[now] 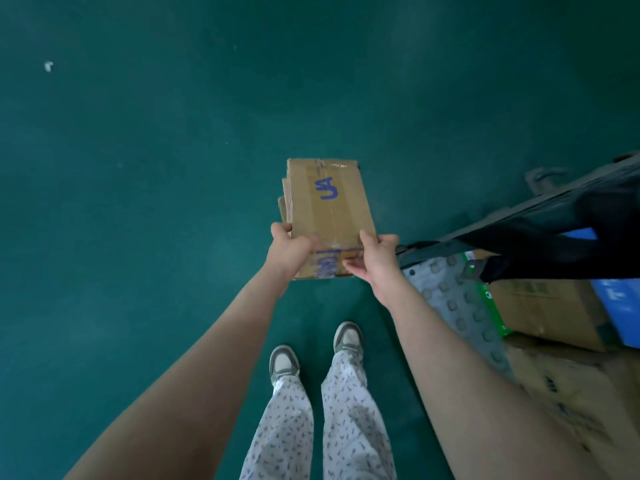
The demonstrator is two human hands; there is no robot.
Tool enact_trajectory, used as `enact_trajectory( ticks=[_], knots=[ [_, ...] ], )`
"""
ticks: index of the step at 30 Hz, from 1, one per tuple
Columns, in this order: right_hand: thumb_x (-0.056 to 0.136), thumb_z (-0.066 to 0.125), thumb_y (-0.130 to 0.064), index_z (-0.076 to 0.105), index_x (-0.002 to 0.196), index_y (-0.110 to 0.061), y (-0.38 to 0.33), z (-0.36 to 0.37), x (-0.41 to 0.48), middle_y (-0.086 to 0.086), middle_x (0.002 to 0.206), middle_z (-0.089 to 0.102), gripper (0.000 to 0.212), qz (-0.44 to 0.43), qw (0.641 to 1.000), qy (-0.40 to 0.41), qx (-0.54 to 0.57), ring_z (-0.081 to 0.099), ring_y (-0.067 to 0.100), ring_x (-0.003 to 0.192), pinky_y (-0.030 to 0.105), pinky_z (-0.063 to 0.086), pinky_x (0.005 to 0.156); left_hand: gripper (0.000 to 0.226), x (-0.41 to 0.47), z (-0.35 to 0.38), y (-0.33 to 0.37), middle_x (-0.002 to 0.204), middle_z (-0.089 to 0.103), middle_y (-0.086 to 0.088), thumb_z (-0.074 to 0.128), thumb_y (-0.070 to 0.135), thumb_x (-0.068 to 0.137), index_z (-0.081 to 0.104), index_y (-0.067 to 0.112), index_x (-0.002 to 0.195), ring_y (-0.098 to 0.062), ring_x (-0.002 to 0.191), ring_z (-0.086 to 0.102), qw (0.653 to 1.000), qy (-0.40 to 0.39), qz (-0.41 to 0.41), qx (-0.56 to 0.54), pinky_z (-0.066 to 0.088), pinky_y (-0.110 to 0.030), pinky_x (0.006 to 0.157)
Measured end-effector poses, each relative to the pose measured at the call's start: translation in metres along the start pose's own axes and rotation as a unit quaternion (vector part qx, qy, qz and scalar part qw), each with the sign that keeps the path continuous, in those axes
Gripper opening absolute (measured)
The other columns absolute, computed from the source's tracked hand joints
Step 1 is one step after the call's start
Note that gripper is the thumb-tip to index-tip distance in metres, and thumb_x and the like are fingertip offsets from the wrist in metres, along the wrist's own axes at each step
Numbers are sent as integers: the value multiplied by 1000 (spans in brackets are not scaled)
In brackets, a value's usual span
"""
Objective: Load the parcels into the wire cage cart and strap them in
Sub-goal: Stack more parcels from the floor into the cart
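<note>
Dim, even light, soft overall blur, dark corners, wide-angle stretching toward the edges

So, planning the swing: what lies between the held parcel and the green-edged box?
Head view: a grey bubble-wrap parcel lies between the held parcel and the box.

Parcel [329,199]: near end face largely covered by left grip [289,245] and right grip [375,259]. The blue marker writing [328,265] between them is unreadable. Stepped cardboard edges [284,202] under its left side: cannot tell if separate pieces. Cart [540,206] cut off by the right edge. The carton [540,306] inside also runs out of frame, print blurred. White speck [48,66] on the floor [138,202]: too small to identify.
</note>
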State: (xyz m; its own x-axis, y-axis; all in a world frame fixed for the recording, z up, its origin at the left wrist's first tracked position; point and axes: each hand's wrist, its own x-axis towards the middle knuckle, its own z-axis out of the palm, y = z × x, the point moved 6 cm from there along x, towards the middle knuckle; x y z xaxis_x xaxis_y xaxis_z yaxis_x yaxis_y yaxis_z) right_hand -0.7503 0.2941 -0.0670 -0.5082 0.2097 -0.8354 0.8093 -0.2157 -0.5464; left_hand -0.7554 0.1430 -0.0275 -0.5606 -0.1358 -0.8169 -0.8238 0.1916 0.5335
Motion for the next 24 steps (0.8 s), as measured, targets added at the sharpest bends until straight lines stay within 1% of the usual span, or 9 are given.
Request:
enact_trajectory(
  ticks=[3,5,9,11,13,15,18,21,24],
  knots=[
    [100,43,-19,31,110,-12,-17,1,-28,18,109,52,16,-17,1000,-1,-3,60,26,81,37,57,79,56,-28,-13,20,119,55,-7,52,16,88,24,14,137,-23,100,54,1000,3,26,-10,39,-34,80],
    [100,43,-17,32,109,-12,-32,2,-52,13,98,53,15,-32,999,-1,4,60,24,74,37,57,80,54,-51,-23,34,118,55,-6,52,16,89,25,15,136,-22,97,53,998,7,51,-22,37,-33,78],
    [101,43,-20,32,108,-11,-56,7,-96,7,86,53,16,-58,998,-7,5,57,21,63,33,56,69,49,-96,-44,58,115,53,-2,53,13,89,29,15,133,-19,98,53,992,31,108,-64,40,-30,83],
    [101,42,-21,32,107,-10,-65,9,-121,7,83,53,16,-70,997,-9,12,58,21,63,35,56,70,48,-120,-53,67,115,52,0,53,13,90,30,16,132,-18,100,54,987,36,130,-86,40,-25,78],
    [101,42,-22,32,107,-9,-72,12,-142,8,83,55,17,-82,996,-12,18,60,21,64,36,56,71,46,-141,-61,76,117,51,0,53,13,91,31,17,131,-17,101,54,983,38,152,-92,40,-21,69],
    [101,42,-22,33,107,-9,-80,11,-160,12,88,58,17,-97,995,-7,21,62,21,63,34,56,65,44,-159,-67,86,118,52,1,54,14,91,32,17,129,-16,102,54,980,42,171,-89,40,-19,67],
    [99,42,-22,34,107,-8,-91,7,-186,16,97,57,19,-117,993,7,30,62,21,61,28,55,52,48,-186,-74,98,121,53,0,55,15,89,32,17,131,-18,105,55,979,34,191,-66,43,-24,73],
    [99,42,-24,32,107,-9,-91,3,-208,10,89,55,19,-122,992,8,34,61,20,61,30,55,58,49,-206,-77,99,122,55,-5,56,16,86,33,19,130,-23,106,59,980,21,185,-68,49,-34,85],
    [99,43,-24,36,111,-4,-92,-1,-224,12,91,57,25,-136,990,18,36,61,21,59,32,55,59,48,-217,-78,99,120,56,-6,55,16,87,33,19,128,-25,106,59,979,12,190,-70,48,-36,86]
  ],
)
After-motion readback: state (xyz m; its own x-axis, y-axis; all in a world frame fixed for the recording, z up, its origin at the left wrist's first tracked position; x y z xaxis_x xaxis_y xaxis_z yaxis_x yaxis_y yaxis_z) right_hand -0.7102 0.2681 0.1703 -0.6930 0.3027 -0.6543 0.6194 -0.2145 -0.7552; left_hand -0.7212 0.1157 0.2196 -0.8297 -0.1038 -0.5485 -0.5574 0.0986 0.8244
